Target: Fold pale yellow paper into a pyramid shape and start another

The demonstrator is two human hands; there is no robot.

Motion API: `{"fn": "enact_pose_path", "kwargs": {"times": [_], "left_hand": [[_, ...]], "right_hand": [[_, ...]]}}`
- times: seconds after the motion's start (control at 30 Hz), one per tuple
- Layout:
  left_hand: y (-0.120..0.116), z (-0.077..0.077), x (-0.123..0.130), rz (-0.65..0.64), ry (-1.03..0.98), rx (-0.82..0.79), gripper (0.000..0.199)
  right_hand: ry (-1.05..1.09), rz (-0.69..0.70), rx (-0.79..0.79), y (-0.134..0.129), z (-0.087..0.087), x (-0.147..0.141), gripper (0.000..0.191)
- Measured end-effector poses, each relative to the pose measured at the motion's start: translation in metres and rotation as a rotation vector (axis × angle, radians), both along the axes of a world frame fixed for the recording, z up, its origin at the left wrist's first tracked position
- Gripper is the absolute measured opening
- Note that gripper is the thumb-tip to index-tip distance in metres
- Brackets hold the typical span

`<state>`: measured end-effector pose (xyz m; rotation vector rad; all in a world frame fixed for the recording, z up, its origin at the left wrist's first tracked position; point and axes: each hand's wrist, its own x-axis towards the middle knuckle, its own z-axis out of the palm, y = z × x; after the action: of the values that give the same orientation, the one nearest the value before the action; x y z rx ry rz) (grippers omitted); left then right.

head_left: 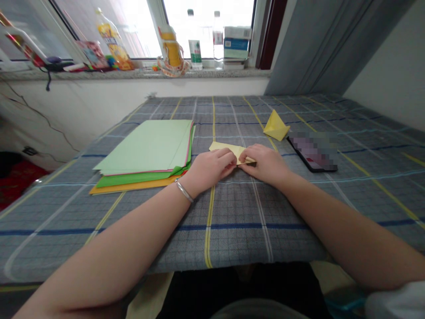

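Observation:
My left hand [210,168] and my right hand [264,165] meet at the middle of the plaid bedsheet [232,226], both pinching a folded strip of yellow paper [226,149]. The paper's far end pokes out above my fingers, and much of it is hidden under them. A silver bangle [184,191] circles my left wrist. Left of that hand lies a stack of coloured paper sheets [146,148], pale green on top with green and orange beneath. A folded yellow paper shape [276,126] stands beyond my right hand.
A phone [312,151] with a blurred screen lies right of my right hand. The sheet-covered surface ends at a white wall below a stone windowsill [133,74] holding bottles, boxes and packets. A grey curtain [325,44] hangs at the right.

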<state>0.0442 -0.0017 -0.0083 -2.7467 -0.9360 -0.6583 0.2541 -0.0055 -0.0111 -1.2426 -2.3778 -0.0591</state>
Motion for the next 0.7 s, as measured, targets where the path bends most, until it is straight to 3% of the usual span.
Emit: {"fn": "enact_pose_path", "kwargs": {"times": [0.23, 0.5, 0.7], "left_hand": [[0.006, -0.004, 0.001, -0.040, -0.105, -0.018, 0.020], [0.010, -0.002, -0.001, -0.108, -0.099, 0.120, 0.026], [0.011, 0.002, -0.009, -0.051, -0.141, 0.181, 0.025]], "right_hand": [[0.051, 0.015, 0.039, -0.001, -0.002, -0.003, 0.010], [0.087, 0.058, 0.110, 0.004, -0.008, 0.001, 0.008], [0.167, 0.036, 0.130, 0.011, -0.011, 0.012, 0.008]]}}
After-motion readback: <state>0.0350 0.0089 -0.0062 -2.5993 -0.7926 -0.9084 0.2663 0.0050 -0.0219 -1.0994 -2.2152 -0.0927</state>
